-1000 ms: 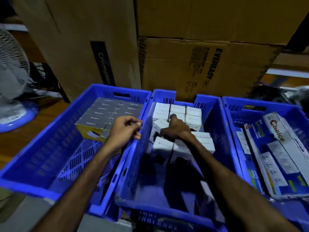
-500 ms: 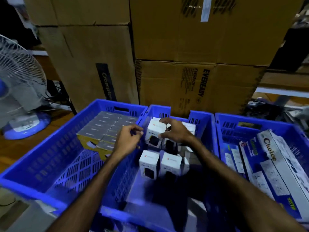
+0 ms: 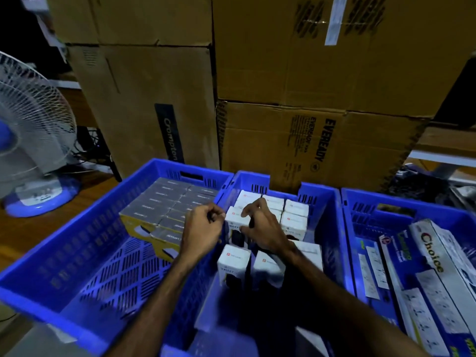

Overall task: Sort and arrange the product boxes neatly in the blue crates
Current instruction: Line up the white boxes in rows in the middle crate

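Toward twelve o'clock in the middle blue crate [image 3: 327, 228], white product boxes [image 3: 295, 221] stand in rows. The right hand [image 3: 262, 229], fingers spread, rests on one box; the left hand [image 3: 202, 229] is loosely curled at the crate wall, seemingly holding nothing. At nine o'clock, grey boxes [image 3: 164, 210] sit packed in the left crate [image 3: 77, 256]. The middle crate's near half looks unfilled, so sorting seems about midway.

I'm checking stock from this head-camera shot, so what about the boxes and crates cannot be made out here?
- Middle crate: its near floor lies in shadow beneath both forearms.
- White boxes: small print is too blurred to read.
- Grey-topped boxes: labels too small.
- Right crate: cut off by the right edge.
- Right hand: whether its grip holds a box is unclear.
- Left hand: curled; contents hidden.
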A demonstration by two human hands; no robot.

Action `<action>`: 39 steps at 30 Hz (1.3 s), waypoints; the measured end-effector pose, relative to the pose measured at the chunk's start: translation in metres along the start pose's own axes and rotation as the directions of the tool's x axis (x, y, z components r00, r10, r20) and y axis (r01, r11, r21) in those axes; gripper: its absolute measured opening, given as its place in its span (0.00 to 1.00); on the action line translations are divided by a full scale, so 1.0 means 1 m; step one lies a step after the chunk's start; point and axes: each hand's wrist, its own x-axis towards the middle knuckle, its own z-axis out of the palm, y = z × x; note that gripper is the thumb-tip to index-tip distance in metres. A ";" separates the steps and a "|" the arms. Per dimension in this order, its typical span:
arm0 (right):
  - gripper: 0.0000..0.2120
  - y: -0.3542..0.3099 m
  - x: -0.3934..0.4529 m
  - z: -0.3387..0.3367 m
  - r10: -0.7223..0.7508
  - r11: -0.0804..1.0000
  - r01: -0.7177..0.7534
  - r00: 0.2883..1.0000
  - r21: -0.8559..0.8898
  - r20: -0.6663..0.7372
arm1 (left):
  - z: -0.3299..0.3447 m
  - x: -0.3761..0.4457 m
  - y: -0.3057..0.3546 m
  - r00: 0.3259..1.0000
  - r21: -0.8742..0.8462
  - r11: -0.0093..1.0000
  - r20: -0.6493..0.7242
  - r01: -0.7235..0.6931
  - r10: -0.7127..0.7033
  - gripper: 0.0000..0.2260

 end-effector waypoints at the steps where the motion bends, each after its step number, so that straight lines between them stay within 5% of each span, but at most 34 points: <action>1: 0.17 0.001 -0.002 0.002 0.009 1.000 -0.008 1.000 -0.022 0.010 | 0.000 0.001 -0.001 1.000 -0.003 1.000 0.007 -0.006 0.006 0.08; 8: 0.04 -0.003 -0.006 0.017 0.027 0.981 -0.020 0.999 -0.195 0.035 | 0.003 0.001 -0.007 0.998 -0.037 0.999 0.052 -0.037 0.039 0.07; 12: 0.06 -0.001 -0.010 0.014 -0.010 0.980 0.016 1.000 -0.200 0.030 | 0.003 0.001 -0.010 0.996 -0.042 0.998 0.066 -0.052 0.055 0.04; 14: 0.05 0.004 -0.013 0.007 -0.007 0.989 0.020 0.996 -0.143 0.091 | 0.004 0.002 -0.010 0.996 -0.058 0.997 0.066 -0.050 0.053 0.04; 19: 0.22 0.012 -0.016 0.000 0.036 0.969 0.074 0.904 -0.238 0.426 | 0.003 0.003 -0.010 0.997 -0.077 0.996 0.064 -0.035 0.040 0.06; 24: 0.21 0.011 -0.011 0.016 0.143 0.979 -0.035 0.816 -0.200 0.559 | 0.003 0.003 -0.011 0.997 -0.099 0.995 0.069 -0.024 0.031 0.07; 35: 0.12 0.004 -0.033 -0.048 0.113 0.993 -0.114 0.877 -0.028 0.467 | 0.002 0.002 -0.008 0.995 -0.093 0.995 0.090 -0.040 0.048 0.05; 39: 0.27 0.006 -0.046 -0.052 0.186 0.983 -0.152 0.844 -0.107 0.503 | 0.001 0.001 -0.007 0.995 -0.059 0.997 0.093 -0.042 0.047 0.06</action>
